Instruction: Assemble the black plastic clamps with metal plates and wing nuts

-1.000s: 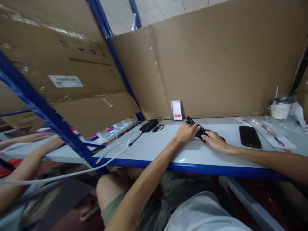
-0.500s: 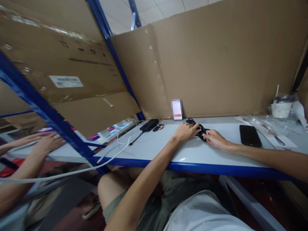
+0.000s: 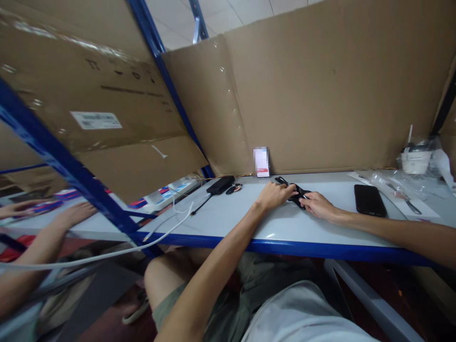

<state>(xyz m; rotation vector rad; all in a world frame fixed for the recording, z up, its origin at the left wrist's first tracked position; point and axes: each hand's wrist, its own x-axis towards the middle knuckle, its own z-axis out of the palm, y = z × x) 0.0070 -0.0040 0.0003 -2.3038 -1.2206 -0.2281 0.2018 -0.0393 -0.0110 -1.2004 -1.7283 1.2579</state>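
Note:
A bundled black cable [image 3: 295, 201] lies on the grey-white tabletop [image 3: 228, 218], its loops sticking out past my fingers on the far side. My left hand [image 3: 274, 194] is closed over the bundle from the left, fingers curled on top of it. From the right, my right hand [image 3: 318, 204] pinches the bundle's near end between thumb and fingers. Both hands nearly meet, and they cover much of the cable. Behind the bundle, a phone with a lit screen [image 3: 261, 162] leans upright against the cardboard.
To the right lie a dark phone [image 3: 369, 200], a packaged metal utensil [image 3: 409, 205] and a bagged white cup [image 3: 416, 161]. A black adapter [image 3: 221, 185], keys [image 3: 234, 188] and a white cable [image 3: 178, 223] lie left. Beyond the blue post [image 3: 107, 209] are another person's hands [image 3: 73, 214].
My hands stay on the black cable in nearly the same place, with only a slight shift of the fingers and loops. At the left, the other person's hands have moved a little.

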